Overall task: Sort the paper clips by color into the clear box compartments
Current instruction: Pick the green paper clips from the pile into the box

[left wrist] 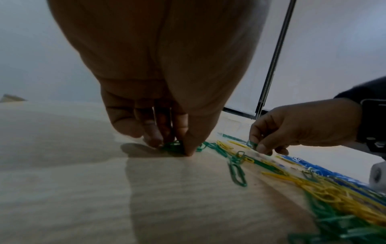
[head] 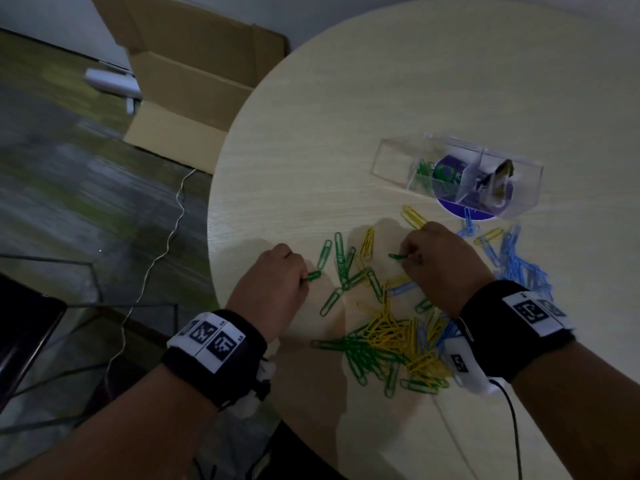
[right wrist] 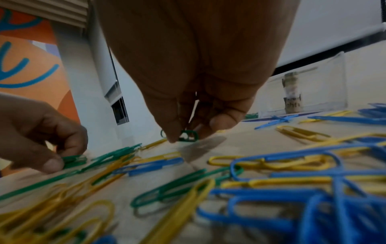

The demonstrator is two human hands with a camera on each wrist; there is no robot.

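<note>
Both hands knuckles-up, left hand (head: 277,275) and right hand (head: 438,258) each pinching green clips

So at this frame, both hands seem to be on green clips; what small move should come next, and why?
Probably lift both and carry them to the clear box. The left hand pinches a green clip at the table, the right hand pinches another green clip, and the box's left compartment already holds green clips.
</note>
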